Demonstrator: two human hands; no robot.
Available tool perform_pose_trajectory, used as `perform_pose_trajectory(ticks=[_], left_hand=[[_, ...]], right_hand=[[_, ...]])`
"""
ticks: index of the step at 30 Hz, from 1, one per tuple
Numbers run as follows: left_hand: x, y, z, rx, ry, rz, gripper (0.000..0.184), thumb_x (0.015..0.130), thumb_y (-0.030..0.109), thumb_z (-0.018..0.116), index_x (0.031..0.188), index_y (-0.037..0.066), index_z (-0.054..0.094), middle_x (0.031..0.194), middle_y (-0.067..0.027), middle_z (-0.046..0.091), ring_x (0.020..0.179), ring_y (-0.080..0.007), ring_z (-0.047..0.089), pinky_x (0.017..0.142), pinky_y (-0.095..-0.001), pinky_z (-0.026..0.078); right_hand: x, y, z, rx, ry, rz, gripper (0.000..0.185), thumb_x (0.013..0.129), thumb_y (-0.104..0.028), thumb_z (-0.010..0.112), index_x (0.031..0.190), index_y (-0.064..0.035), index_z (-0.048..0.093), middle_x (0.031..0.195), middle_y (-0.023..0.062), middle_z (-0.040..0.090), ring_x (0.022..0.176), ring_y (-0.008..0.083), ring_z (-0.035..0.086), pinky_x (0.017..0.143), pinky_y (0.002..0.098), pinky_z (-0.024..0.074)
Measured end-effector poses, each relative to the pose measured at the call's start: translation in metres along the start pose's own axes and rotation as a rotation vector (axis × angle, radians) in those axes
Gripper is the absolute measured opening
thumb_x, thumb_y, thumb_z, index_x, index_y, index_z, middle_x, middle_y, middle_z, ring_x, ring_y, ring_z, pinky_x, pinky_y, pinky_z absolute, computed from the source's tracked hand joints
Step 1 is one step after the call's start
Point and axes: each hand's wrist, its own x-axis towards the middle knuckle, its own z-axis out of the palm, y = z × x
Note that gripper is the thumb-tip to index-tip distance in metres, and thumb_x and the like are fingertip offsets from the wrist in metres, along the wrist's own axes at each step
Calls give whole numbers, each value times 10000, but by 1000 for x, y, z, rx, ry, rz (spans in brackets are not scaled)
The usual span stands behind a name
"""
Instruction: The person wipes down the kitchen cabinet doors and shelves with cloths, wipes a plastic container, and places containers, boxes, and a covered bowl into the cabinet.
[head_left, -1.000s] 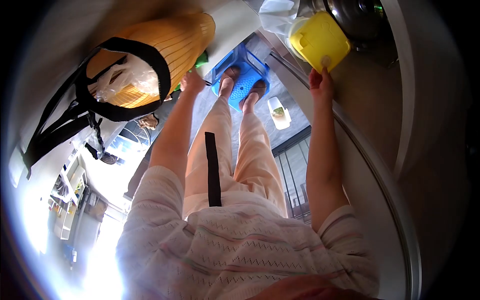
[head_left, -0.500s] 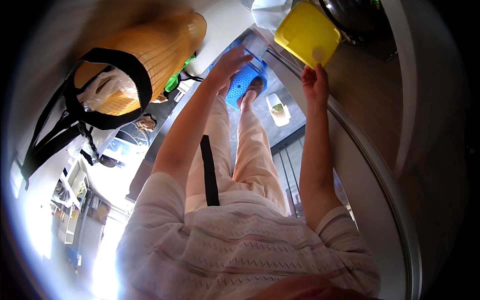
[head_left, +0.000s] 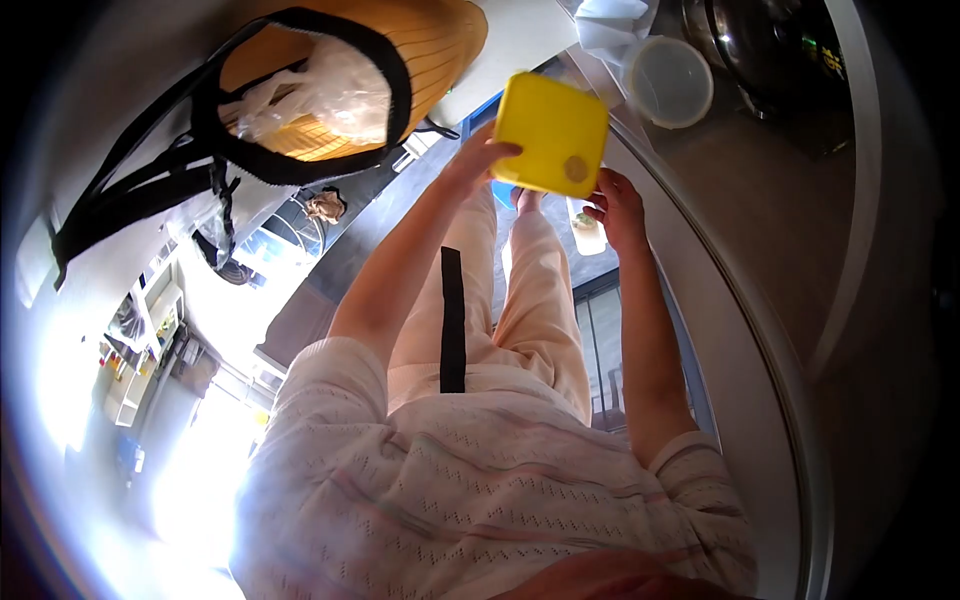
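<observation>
A square yellow plastic box (head_left: 548, 130) with rounded corners and a round pale mark near one corner is held up in front of my legs. My left hand (head_left: 478, 162) grips its left side, thumb across the near face and the other fingers behind. At the lower right corner, my right hand (head_left: 622, 208) has its curled fingers against the edge, partly hidden by the box. Just right of the box, a round translucent container (head_left: 672, 82) sits in the cabinet space.
A dark shiny pot (head_left: 775, 50) lies beyond the round container, inside the pale cabinet edge (head_left: 745, 300). White plastic (head_left: 610, 25) is at the top. On the left, an orange bag (head_left: 430, 50) with black trim holds clear plastic. A white tray (head_left: 586, 228) is on the floor below.
The yellow box has moved left and down, out from the cabinet, and turned. My left hand has come from free air to grip it. The round translucent container now shows.
</observation>
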Motion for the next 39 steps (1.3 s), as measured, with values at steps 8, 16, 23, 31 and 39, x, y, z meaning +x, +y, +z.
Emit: perform_pose_trajectory(ticks=[8, 16, 23, 31, 39], left_hand=[[-85, -36, -66, -106, 276, -142, 504, 774, 251, 610, 1223, 94, 444, 1066, -99, 574, 918, -243, 593, 725, -369, 505], [-161, -79, -83, -610, 365, 110, 512, 776, 336, 632, 1180, 61, 479, 1065, -113, 586, 942, -254, 582, 715, -394, 510], [-197, -119, -80, -933, 275, 440, 555, 783, 344, 632, 1212, 36, 460, 1132, -145, 560, 1026, -299, 563, 807, -467, 503], [-219, -161, -94, -1166, 366, 596, 576, 784, 354, 632, 1220, 18, 461, 1177, -163, 543, 1068, -296, 543, 908, -489, 435], [-216, -195, -115, -1164, 586, 546, 621, 771, 383, 609, 1246, 24, 435, 1179, -169, 520, 1086, -302, 503, 928, -458, 402]], right_hand=[[27, -25, 17, -269, -32, -119, 386, 858, -309, 592, 1156, -80, 505, 929, 48, 589, 762, 152, 622, 565, 269, 476], [33, -30, 30, -589, -181, -44, 313, 867, -267, 571, 1119, -88, 524, 871, 21, 582, 709, 118, 605, 510, 236, 450], [26, -39, 79, -904, -286, -7, 240, 875, -240, 569, 1074, -106, 547, 832, 10, 594, 665, 114, 600, 482, 235, 432], [22, -6, 185, -1292, -410, 8, 245, 866, -199, 552, 1081, -82, 556, 831, 21, 601, 663, 112, 595, 489, 233, 423], [47, 70, 301, -1433, -675, -209, 174, 832, -152, 575, 980, -70, 615, 732, 11, 610, 590, 105, 588, 467, 242, 419]])
